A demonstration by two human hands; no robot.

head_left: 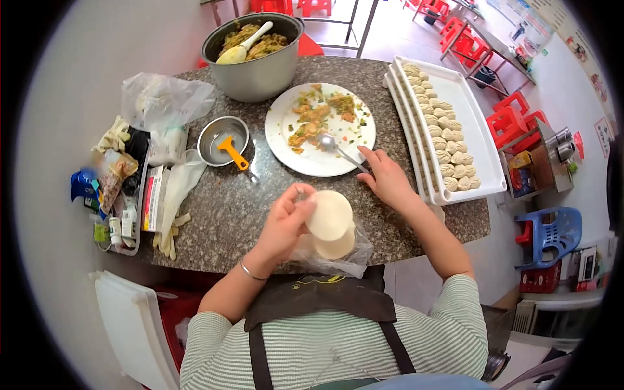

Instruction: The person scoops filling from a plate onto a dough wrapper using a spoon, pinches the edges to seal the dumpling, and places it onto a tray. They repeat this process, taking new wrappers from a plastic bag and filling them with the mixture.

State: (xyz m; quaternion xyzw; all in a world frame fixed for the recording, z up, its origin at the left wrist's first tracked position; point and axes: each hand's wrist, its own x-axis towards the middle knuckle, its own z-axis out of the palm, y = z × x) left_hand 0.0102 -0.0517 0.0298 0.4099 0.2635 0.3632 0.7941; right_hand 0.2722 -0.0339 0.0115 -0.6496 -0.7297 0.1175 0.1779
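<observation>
My left hand [289,220] pinches a round dough wrapper [329,216] by its edge, above a stack of wrappers [337,245] on a clear plastic bag [356,261]. My right hand [385,177] has its fingers closed on the handle of a metal spoon [327,142]. The spoon's bowl rests on a white plate [286,159], at the edge of the chopped filling [311,120] scattered across it.
A large pot [257,76] of filling with a pale ladle [246,45] stands behind the plate. Stacked white trays [478,123] hold rows of pleated dumplings [448,133] at right. Left are a metal bowl [207,140] with an orange-handled tool [233,153] and a cluttered basket [138,208].
</observation>
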